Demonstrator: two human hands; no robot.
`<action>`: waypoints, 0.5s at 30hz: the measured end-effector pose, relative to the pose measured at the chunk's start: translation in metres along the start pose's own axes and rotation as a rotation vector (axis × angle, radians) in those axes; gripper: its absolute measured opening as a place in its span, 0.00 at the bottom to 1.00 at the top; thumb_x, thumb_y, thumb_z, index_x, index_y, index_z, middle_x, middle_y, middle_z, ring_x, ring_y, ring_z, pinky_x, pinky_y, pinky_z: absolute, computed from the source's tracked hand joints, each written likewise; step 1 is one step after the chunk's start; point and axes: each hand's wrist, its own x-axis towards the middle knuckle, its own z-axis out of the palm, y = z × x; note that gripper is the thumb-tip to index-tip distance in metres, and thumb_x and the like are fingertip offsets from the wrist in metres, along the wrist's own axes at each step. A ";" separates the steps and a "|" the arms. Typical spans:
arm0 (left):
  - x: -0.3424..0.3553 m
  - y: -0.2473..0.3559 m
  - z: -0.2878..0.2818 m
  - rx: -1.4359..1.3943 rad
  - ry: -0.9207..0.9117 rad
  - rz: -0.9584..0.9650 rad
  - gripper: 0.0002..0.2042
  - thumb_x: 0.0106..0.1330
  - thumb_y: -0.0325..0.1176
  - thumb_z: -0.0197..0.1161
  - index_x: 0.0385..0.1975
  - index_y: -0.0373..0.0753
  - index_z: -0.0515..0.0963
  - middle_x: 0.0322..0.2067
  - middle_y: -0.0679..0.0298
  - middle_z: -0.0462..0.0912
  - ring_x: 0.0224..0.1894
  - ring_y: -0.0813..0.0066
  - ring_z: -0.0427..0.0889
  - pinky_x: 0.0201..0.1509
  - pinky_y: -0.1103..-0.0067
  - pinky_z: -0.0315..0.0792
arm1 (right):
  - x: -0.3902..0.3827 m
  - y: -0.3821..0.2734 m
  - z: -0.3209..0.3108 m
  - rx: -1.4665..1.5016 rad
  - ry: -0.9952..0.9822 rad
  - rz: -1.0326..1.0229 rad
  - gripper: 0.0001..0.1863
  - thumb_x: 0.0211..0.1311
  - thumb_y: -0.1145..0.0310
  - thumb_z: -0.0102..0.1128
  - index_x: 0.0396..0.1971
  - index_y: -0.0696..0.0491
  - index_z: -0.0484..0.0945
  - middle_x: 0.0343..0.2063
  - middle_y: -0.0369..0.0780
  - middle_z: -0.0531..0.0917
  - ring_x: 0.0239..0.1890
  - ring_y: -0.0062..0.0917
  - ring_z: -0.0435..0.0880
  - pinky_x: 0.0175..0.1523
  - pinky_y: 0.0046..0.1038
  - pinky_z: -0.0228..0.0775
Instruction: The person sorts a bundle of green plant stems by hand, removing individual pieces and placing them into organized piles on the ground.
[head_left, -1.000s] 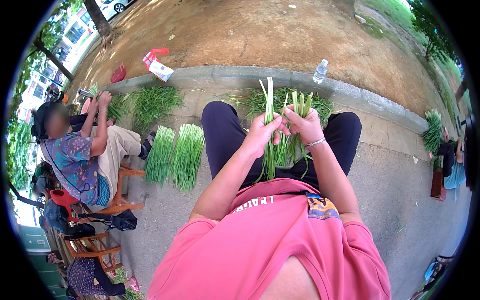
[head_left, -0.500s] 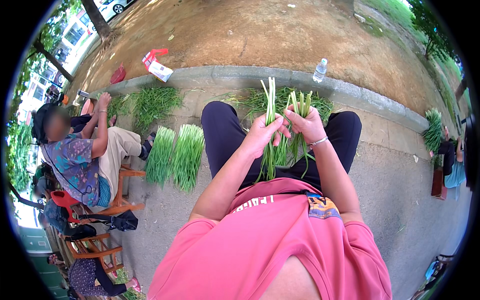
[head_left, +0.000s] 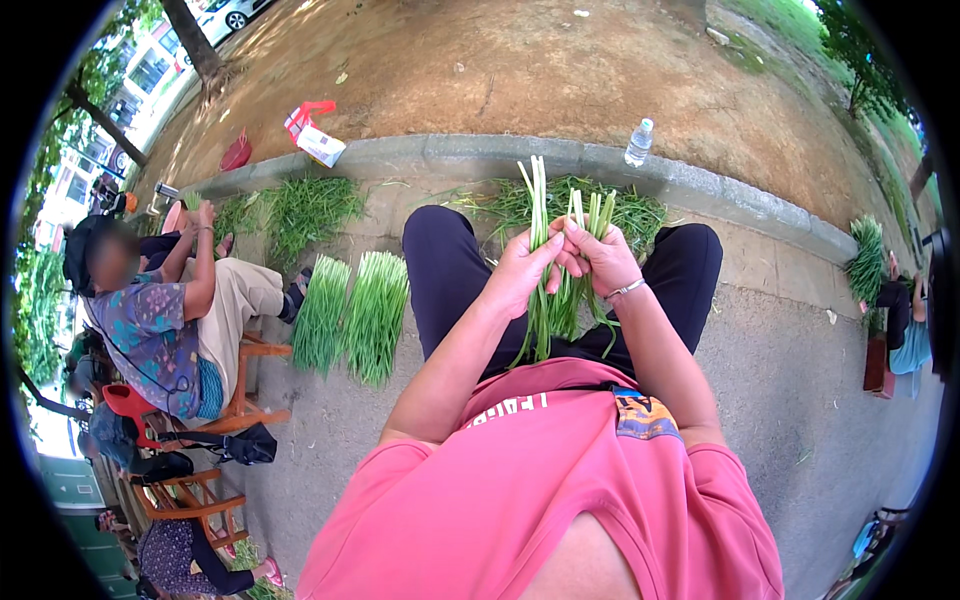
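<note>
Between my knees I hold long green garlic chives in two small bunches, pale ends up and leaves hanging toward my lap. My left hand (head_left: 522, 270) is closed around the left bunch (head_left: 539, 200). My right hand (head_left: 606, 262) grips the right bunch (head_left: 597, 208). The two hands meet at thumbs and fingertips, so the stalks between them are partly hidden. Beyond my knees a loose heap of greens (head_left: 632, 208) lies along the kerb. Two neat piles of garlic chives (head_left: 375, 318) rest on the pavement to my left.
A stone kerb (head_left: 480, 148) runs across ahead, with bare soil behind it. A water bottle (head_left: 639, 142) and a red-and-white bag (head_left: 320, 145) stand by it. At left, a person (head_left: 150, 320) on a wooden chair handles greens; another heap (head_left: 312, 215) lies near.
My right hand has moved slightly left and down, bringing its bunch closer to the left one. The person at left now holds up a small bunch of greens.
</note>
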 end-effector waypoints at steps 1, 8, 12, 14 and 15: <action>0.000 0.001 0.001 -0.001 0.002 0.003 0.10 0.67 0.36 0.47 0.33 0.35 0.70 0.22 0.59 0.78 0.16 0.81 0.72 0.15 0.88 0.63 | 0.001 0.001 -0.001 -0.010 -0.005 -0.003 0.11 0.62 0.65 0.52 0.33 0.57 0.76 0.15 0.32 0.74 0.12 0.12 0.64 0.17 0.15 0.52; -0.001 0.001 -0.001 -0.070 0.028 -0.110 0.10 0.67 0.38 0.46 0.34 0.38 0.70 0.27 0.59 0.78 0.19 0.77 0.75 0.24 0.83 0.72 | 0.010 -0.001 -0.019 0.015 0.108 -0.165 0.11 0.63 0.63 0.49 0.26 0.54 0.74 0.17 0.33 0.75 0.15 0.14 0.67 0.23 0.16 0.58; 0.002 -0.007 -0.005 -0.065 0.094 -0.072 0.10 0.68 0.38 0.46 0.34 0.39 0.70 0.27 0.61 0.77 0.21 0.76 0.75 0.28 0.81 0.74 | 0.009 -0.022 -0.023 0.112 0.251 -0.204 0.11 0.64 0.62 0.47 0.28 0.54 0.71 0.23 0.38 0.78 0.23 0.22 0.77 0.29 0.23 0.71; 0.004 -0.011 -0.008 -0.033 0.092 -0.027 0.10 0.67 0.38 0.46 0.34 0.39 0.70 0.24 0.63 0.76 0.21 0.78 0.74 0.26 0.83 0.72 | 0.008 -0.029 -0.025 0.079 0.281 -0.202 0.11 0.64 0.62 0.48 0.28 0.54 0.70 0.20 0.36 0.76 0.19 0.19 0.74 0.24 0.20 0.67; 0.004 -0.010 -0.008 -0.018 0.045 -0.032 0.10 0.67 0.38 0.47 0.34 0.38 0.70 0.23 0.64 0.75 0.20 0.79 0.73 0.24 0.84 0.70 | 0.010 -0.029 -0.026 0.074 0.248 -0.197 0.10 0.63 0.63 0.48 0.28 0.54 0.70 0.19 0.35 0.75 0.17 0.17 0.73 0.23 0.19 0.65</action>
